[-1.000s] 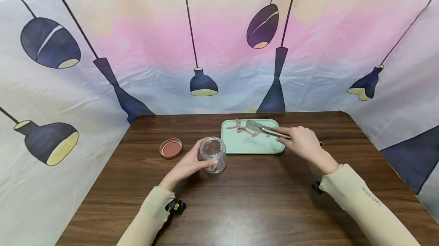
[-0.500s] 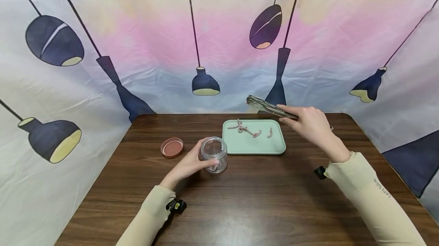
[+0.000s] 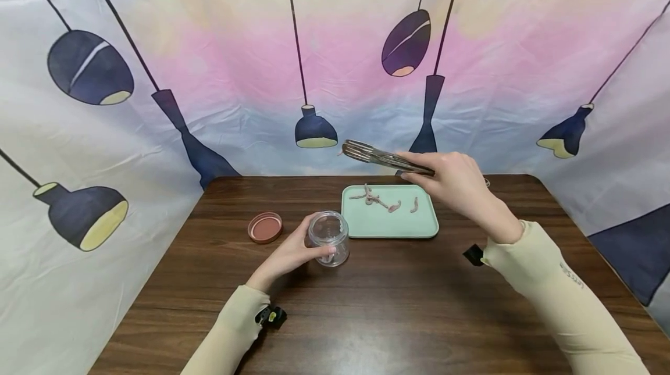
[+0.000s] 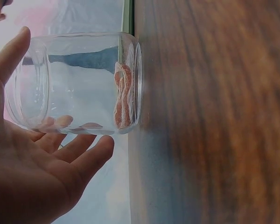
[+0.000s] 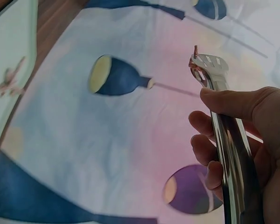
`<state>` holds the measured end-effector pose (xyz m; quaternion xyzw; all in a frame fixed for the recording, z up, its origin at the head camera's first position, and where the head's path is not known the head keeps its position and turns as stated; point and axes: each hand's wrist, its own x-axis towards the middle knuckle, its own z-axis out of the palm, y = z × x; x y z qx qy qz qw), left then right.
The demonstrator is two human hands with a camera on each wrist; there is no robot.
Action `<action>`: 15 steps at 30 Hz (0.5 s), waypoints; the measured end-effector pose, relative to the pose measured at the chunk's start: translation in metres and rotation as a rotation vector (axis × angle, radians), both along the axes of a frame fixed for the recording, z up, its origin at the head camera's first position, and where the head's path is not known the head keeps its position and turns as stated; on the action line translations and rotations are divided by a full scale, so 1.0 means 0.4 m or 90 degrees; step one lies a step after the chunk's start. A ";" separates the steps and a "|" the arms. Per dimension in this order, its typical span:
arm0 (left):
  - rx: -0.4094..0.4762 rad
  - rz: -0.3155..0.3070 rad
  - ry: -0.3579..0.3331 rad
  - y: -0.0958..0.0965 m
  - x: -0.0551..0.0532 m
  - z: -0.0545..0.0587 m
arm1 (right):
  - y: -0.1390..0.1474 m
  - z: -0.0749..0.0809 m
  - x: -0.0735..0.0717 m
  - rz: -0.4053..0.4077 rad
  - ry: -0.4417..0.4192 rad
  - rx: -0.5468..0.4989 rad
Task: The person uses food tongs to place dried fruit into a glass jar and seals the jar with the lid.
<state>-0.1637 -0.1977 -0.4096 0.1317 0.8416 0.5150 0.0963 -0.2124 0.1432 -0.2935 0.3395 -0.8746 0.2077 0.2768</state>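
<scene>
Silver tongs (image 3: pixel 386 160) and clear jar (image 3: pixel 331 237) in right and left hands (image 3: pixel 454 184) (image 3: pixel 293 253).

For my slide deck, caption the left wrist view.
Left hand holding a clear jar with reddish strips at its bottom.

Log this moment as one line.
left hand: holds jar, strands inside | right hand: grips tongs pinching strand | lid: off, on table | tray: more strands

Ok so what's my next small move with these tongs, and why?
Probably bring the tongs over the open jar: they grip a small reddish piece, your left hand holds the jar, and similar-looking pieces lie inside.
</scene>
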 end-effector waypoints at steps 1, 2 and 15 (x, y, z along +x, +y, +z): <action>0.000 0.000 0.001 0.000 0.002 0.002 | -0.009 0.006 0.004 0.009 0.008 -0.005; 0.001 0.000 0.003 0.001 0.004 0.003 | -0.017 0.011 0.008 0.017 0.015 -0.010; 0.001 0.004 0.007 -0.001 0.006 0.000 | -0.086 0.020 0.035 0.096 0.042 0.034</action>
